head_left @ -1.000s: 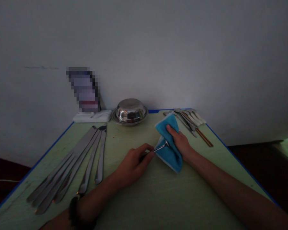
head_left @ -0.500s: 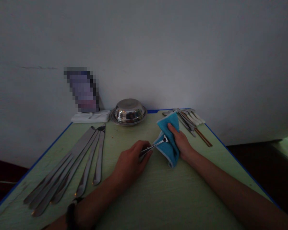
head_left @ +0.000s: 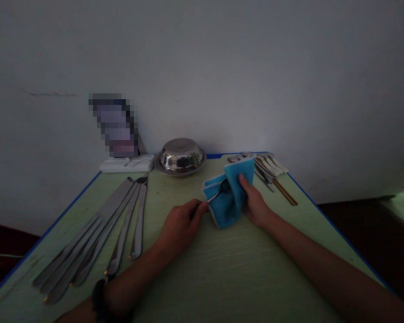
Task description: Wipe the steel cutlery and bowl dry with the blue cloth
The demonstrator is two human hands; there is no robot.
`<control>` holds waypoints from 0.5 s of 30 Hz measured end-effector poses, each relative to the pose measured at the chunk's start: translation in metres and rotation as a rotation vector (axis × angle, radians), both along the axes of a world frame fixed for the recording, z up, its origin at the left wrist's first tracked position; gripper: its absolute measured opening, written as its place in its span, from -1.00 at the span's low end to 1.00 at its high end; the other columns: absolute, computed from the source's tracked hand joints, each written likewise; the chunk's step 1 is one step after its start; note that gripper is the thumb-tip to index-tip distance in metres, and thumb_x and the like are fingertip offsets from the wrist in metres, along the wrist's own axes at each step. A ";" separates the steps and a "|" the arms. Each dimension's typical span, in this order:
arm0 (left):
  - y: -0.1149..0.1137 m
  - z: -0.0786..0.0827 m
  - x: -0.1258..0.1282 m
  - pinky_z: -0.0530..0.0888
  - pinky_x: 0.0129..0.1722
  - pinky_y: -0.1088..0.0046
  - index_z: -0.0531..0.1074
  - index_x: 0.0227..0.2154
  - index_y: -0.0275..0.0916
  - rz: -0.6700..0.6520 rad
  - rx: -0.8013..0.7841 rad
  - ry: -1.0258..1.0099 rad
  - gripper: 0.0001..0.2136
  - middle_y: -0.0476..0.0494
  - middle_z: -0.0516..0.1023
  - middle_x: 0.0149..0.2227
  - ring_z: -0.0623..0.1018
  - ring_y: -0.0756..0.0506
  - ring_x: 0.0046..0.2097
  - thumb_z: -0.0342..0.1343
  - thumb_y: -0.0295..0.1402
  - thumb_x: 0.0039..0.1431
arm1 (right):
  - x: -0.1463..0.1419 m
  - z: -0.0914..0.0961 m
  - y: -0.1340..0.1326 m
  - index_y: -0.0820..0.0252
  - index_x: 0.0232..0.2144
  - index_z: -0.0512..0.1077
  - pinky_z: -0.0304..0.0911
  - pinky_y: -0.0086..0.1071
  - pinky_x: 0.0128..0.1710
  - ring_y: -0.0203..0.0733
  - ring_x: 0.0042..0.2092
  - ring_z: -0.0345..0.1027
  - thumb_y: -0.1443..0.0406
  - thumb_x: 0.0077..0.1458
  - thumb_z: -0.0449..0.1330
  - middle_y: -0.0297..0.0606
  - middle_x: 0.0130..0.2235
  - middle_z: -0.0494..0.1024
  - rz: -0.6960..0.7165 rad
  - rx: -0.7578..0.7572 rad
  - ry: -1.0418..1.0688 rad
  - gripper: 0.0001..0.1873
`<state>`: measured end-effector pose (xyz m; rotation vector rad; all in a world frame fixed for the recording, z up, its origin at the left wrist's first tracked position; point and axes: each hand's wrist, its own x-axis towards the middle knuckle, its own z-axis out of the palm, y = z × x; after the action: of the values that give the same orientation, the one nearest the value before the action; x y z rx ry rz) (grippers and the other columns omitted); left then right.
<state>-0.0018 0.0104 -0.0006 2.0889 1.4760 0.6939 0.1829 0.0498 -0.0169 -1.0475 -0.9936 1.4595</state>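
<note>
My left hand (head_left: 185, 222) is closed on the handle of a metal spoon (head_left: 224, 185). The spoon's dark, rounded head points up to the right and lies against the folds of a blue cloth (head_left: 226, 211) with a pale edge. My right hand (head_left: 256, 202) grips this cloth from the right side, with the thumb on its front. Part of the right hand's fingers is hidden behind the cloth. Both hands are above the middle of the green table (head_left: 202, 278).
Several long metal utensils (head_left: 97, 242) lie fanned out at the left. An upturned steel bowl (head_left: 182, 154) sits at the back, beside a white stand (head_left: 126, 164) holding a blurred-out screen (head_left: 116, 125). More cutlery (head_left: 264, 168) and wooden chopsticks (head_left: 285, 192) lie at the back right, near the wall.
The cloth has been refolded and now surrounds more of the spoon's head. The spoon has turned, its head shifting up and left. My left hand has moved slightly left.
</note>
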 end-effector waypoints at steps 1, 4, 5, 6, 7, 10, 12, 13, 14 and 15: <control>0.000 0.001 0.000 0.30 -0.50 0.53 0.40 -0.47 -0.25 -0.007 -0.006 -0.012 -0.67 -0.02 0.49 -0.54 0.46 -0.03 -0.51 -0.17 -0.21 0.22 | 0.001 -0.001 -0.001 0.14 -0.24 0.42 0.30 -0.26 -0.19 -0.13 -0.21 0.43 -0.04 -0.09 0.12 -0.26 -0.26 0.56 0.016 0.039 -0.067 -0.53; -0.001 0.002 0.000 0.27 -0.52 0.54 0.38 -0.51 -0.26 -0.056 -0.009 -0.018 -0.67 0.01 0.44 -0.59 0.43 -0.01 -0.54 -0.17 -0.21 0.22 | 0.002 -0.001 -0.004 0.18 -0.35 0.44 0.29 -0.31 -0.25 -0.16 -0.29 0.41 0.07 -0.22 0.28 -0.27 -0.32 0.56 0.017 0.132 -0.303 -0.61; -0.001 0.002 -0.001 0.26 -0.52 0.54 0.38 -0.50 -0.26 -0.079 -0.013 -0.016 -0.68 0.01 0.43 -0.59 0.42 0.00 -0.53 -0.17 -0.22 0.22 | 0.002 -0.001 -0.004 0.19 -0.37 0.44 0.28 -0.33 -0.28 -0.17 -0.31 0.40 0.08 -0.23 0.29 -0.27 -0.35 0.55 0.004 0.147 -0.360 -0.62; -0.001 0.002 -0.001 0.26 -0.51 0.54 0.39 -0.48 -0.27 -0.100 -0.016 -0.014 -0.68 0.01 0.43 -0.58 0.42 0.00 -0.53 -0.17 -0.24 0.23 | 0.003 0.000 -0.004 0.20 -0.39 0.44 0.27 -0.34 -0.31 -0.19 -0.34 0.39 0.07 -0.23 0.28 -0.28 -0.37 0.55 -0.007 0.157 -0.397 -0.63; -0.001 0.002 -0.001 0.26 -0.50 0.54 0.39 -0.46 -0.27 -0.116 -0.017 -0.012 -0.69 0.01 0.43 -0.57 0.43 0.00 -0.52 -0.18 -0.25 0.23 | 0.003 0.000 -0.004 0.21 -0.41 0.43 0.26 -0.35 -0.33 -0.20 -0.37 0.38 0.06 -0.20 0.26 -0.29 -0.40 0.54 -0.015 0.163 -0.416 -0.64; -0.002 0.001 -0.002 0.26 -0.48 0.54 0.38 -0.47 -0.27 -0.137 -0.014 -0.007 -0.68 0.01 0.41 -0.57 0.42 0.01 -0.52 -0.19 -0.26 0.24 | 0.002 0.000 -0.005 0.21 -0.53 0.38 0.19 -0.39 -0.43 -0.27 -0.49 0.28 0.01 -0.12 0.17 -0.36 -0.52 0.45 -0.030 0.175 -0.450 -0.64; -0.002 0.001 -0.002 0.26 -0.48 0.54 0.37 -0.48 -0.27 -0.138 -0.017 -0.007 -0.68 0.01 0.40 -0.57 0.42 0.01 -0.52 -0.19 -0.26 0.25 | 0.002 -0.001 -0.005 0.20 -0.61 0.31 0.13 -0.42 -0.50 -0.32 -0.54 0.19 -0.02 -0.08 0.11 -0.41 -0.61 0.34 -0.050 0.174 -0.492 -0.60; -0.002 0.001 -0.002 0.26 -0.48 0.53 0.37 -0.48 -0.27 -0.137 -0.023 -0.008 -0.68 0.01 0.40 -0.57 0.42 0.01 -0.52 -0.19 -0.25 0.24 | 0.002 -0.002 -0.005 0.20 -0.64 0.27 0.10 -0.43 -0.52 -0.34 -0.56 0.15 -0.03 -0.06 0.09 -0.43 -0.63 0.29 -0.064 0.174 -0.514 -0.58; -0.002 0.002 -0.002 0.26 -0.48 0.53 0.38 -0.48 -0.27 -0.137 -0.028 -0.011 -0.68 0.01 0.40 -0.57 0.42 0.00 -0.52 -0.19 -0.26 0.24 | 0.002 -0.002 -0.005 0.19 -0.65 0.24 0.07 -0.44 -0.54 -0.35 -0.57 0.12 -0.04 -0.05 0.07 -0.44 -0.64 0.25 -0.077 0.173 -0.532 -0.56; -0.002 0.002 -0.001 0.26 -0.47 0.53 0.38 -0.47 -0.27 -0.139 -0.033 -0.019 -0.68 0.01 0.41 -0.57 0.42 0.00 -0.51 -0.19 -0.26 0.24 | 0.002 -0.003 -0.005 0.19 -0.66 0.22 0.06 -0.45 -0.54 -0.36 -0.57 0.10 -0.04 -0.04 0.05 -0.44 -0.65 0.23 -0.089 0.170 -0.542 -0.55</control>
<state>-0.0033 0.0084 0.0014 2.1301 1.3081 0.6302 0.1853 0.0451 -0.0195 -1.3752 -1.4036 1.0118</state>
